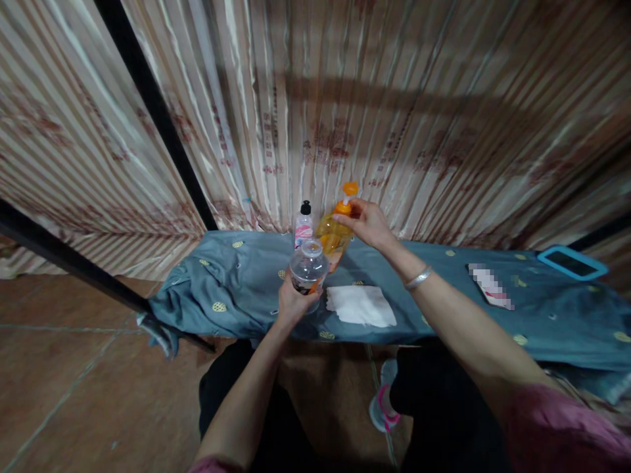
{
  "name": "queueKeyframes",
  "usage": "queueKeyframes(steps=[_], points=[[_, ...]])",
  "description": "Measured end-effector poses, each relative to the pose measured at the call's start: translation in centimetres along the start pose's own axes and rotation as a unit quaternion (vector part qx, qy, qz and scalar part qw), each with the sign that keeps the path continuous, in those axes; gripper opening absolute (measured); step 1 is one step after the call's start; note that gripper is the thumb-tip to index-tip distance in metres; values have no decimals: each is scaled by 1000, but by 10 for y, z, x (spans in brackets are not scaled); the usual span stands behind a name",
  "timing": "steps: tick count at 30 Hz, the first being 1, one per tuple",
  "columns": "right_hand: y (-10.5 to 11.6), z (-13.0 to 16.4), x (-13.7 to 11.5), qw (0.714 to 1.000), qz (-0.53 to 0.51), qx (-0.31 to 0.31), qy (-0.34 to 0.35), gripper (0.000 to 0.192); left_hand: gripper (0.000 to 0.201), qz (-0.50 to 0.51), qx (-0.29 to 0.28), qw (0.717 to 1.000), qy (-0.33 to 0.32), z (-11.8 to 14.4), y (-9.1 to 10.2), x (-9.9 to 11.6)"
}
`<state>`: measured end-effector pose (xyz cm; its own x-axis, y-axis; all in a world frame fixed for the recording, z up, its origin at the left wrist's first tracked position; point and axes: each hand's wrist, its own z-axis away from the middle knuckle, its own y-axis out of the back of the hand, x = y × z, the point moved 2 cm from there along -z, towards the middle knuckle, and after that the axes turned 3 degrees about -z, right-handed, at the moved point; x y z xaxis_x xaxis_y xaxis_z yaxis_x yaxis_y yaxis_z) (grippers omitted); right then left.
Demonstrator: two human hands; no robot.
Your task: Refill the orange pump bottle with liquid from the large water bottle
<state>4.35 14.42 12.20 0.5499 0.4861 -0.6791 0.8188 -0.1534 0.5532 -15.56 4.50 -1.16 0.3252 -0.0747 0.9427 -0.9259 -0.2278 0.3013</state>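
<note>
On a bench (256, 276) draped in blue-grey patterned cloth, the left hand (296, 302) wraps a clear plastic dome-topped bottle (309, 264) — a clear, black-capped bottle (303, 228) behind it — while, just right, the right hand (369, 223) pinches the neck of a yellow, orange-topped pump bottle (334, 242).
</note>
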Motion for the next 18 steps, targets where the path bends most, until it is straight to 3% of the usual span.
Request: queueKeyframes(steps=[8,18], points=[[53,45,5,998,55,3,-23,33,72,-47,21,999,-13,-9,-2,0],[57,95,6,994,98,-12,-46,34,79,-70,18,997,-16,-16,-4,-9]])
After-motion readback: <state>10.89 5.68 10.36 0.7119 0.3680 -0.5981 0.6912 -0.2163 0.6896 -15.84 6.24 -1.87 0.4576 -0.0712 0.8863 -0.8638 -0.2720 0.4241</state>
